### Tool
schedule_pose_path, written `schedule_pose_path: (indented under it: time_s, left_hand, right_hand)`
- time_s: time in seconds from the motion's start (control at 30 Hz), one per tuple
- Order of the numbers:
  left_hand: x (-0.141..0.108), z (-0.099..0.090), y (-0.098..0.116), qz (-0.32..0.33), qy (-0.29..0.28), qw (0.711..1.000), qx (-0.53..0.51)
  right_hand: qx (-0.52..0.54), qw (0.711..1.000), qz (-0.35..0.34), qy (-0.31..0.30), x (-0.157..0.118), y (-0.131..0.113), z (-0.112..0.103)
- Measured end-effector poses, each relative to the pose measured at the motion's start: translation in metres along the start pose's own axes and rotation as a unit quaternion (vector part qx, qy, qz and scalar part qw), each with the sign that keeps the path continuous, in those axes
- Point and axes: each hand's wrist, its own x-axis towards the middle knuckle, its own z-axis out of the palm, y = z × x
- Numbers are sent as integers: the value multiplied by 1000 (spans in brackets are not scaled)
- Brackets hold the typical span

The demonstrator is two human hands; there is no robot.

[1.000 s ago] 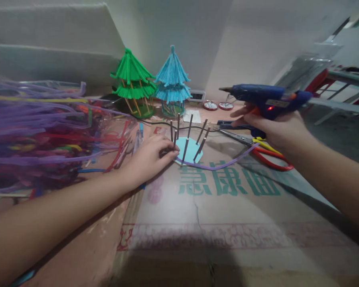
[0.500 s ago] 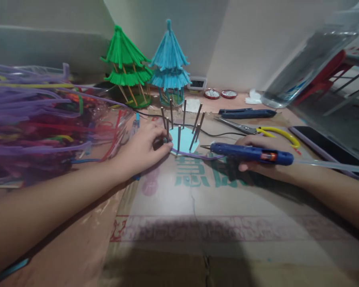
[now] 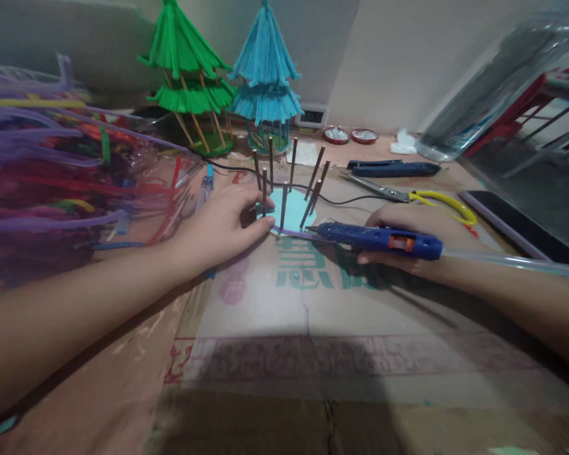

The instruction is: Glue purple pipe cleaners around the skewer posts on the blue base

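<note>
Blue plastic forms the body of the glue gun [image 3: 374, 240], which, in the head view, you grasp in your right hand [image 3: 412, 230], fingers wrapped around it, nozzle directed left at the near right rim of the pale blue base [image 3: 291, 212]. The base lies on the cardboard sheet [image 3: 265, 316], toward its far edge, with brown sticks [image 3: 283, 205] standing around its rim. Your left hand [image 3: 218, 221] has its thumb and fingertips at the base's left rim, beside a stick; whether they pinch anything cannot be determined. A purple strip [image 3: 288, 234] follows the near rim. Scissors [image 3: 389, 191] lie right of the base, near the phone [image 3: 526, 227]. Loose pipe cleaners [image 3: 52, 177] occupy the left edge of the bench [image 3: 99, 392]; the green model [image 3: 184, 47] and blue model [image 3: 265, 57] stand at its far edge.
</note>
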Motion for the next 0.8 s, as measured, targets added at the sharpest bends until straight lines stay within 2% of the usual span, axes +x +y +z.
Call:
schedule_pose_path:
  time_s: [0.2, 0.8]
  left_hand:
    - [1, -1, 2, -2, -7, 1000, -3]
    - [3, 1, -1, 13, -9, 1000, 2]
  right_hand:
    - [-12, 1000, -24, 15, 2, -1, 4]
    - [-39, 999, -9, 10, 1, -4, 3]
